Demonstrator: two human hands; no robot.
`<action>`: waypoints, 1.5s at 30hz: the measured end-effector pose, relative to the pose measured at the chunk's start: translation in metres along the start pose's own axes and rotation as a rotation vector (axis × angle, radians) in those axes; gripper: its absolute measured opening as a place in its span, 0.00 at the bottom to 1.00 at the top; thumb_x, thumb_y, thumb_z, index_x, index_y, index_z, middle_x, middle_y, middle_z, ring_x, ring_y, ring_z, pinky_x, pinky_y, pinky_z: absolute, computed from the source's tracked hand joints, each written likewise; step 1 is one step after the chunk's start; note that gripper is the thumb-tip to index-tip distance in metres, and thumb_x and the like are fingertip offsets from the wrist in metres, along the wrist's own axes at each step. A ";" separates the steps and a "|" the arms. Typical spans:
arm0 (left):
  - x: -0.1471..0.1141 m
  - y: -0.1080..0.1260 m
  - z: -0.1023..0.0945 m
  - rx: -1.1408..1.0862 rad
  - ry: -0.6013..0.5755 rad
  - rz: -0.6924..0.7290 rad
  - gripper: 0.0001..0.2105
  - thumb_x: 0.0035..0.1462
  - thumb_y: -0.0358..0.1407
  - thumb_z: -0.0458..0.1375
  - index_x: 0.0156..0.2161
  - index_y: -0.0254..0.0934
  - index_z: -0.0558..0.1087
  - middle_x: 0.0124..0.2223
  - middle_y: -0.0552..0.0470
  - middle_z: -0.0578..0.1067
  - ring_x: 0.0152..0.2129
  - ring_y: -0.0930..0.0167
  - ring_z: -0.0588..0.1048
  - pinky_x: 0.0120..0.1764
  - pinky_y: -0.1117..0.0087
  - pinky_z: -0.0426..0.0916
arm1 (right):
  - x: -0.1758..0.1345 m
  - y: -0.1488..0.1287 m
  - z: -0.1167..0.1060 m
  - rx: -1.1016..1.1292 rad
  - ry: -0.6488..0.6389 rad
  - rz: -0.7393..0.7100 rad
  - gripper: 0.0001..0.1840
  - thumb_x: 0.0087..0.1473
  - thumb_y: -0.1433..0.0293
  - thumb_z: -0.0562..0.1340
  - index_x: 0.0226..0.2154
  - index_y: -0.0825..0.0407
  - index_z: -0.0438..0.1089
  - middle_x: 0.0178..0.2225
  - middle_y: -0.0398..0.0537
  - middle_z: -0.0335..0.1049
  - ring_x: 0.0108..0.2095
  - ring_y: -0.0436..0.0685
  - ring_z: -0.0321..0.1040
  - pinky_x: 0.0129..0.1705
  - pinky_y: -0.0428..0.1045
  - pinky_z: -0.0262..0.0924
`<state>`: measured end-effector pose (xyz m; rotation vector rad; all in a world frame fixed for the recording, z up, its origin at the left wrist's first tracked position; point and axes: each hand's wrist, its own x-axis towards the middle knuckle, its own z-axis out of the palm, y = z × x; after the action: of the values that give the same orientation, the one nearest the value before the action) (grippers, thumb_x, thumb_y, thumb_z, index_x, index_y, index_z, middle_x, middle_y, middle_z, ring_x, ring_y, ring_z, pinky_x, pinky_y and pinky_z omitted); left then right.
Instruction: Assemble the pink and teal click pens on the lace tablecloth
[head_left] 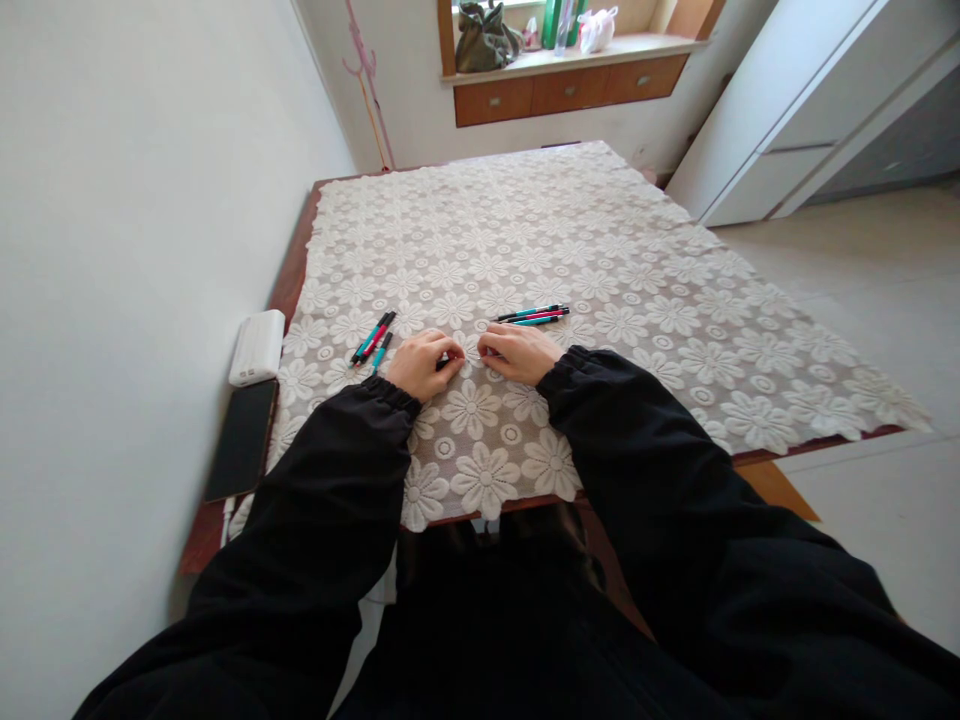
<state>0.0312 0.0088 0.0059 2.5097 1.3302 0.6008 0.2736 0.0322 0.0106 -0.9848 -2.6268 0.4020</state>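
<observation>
My left hand [425, 365] rests on the lace tablecloth [487, 480] with its fingers curled in a pinch. A small dark piece shows between its thumb and fingers; its kind is unclear. My right hand [519, 352] lies just to the right, a small gap away, fingers bent together, and what they hold, if anything, is hidden. Beside the left wrist is a short teal and black pen [382, 352], partly covered. Farther left, a slanted group of pens [373, 338] in teal, red and black lies side by side. Behind the right hand sits another group of similar pens [534, 315].
A white power bank [257, 347] and a dark phone [241, 440] with a cable lie along the table's left edge, by the wall. Beyond the table are a windowsill [570, 55] with bags and bottles, a pink stand [364, 70] and a white cabinet [772, 110].
</observation>
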 end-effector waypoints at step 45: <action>0.000 -0.002 0.002 0.018 0.016 0.023 0.06 0.64 0.37 0.62 0.40 0.38 0.80 0.38 0.48 0.78 0.37 0.64 0.76 0.47 0.61 0.71 | 0.000 -0.001 -0.001 -0.010 0.001 -0.020 0.08 0.65 0.72 0.58 0.40 0.52 0.74 0.39 0.51 0.73 0.40 0.57 0.67 0.41 0.50 0.53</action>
<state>0.0302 0.0097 0.0034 2.5433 1.3200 0.6171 0.2733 0.0313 0.0117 -0.9606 -2.6379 0.3837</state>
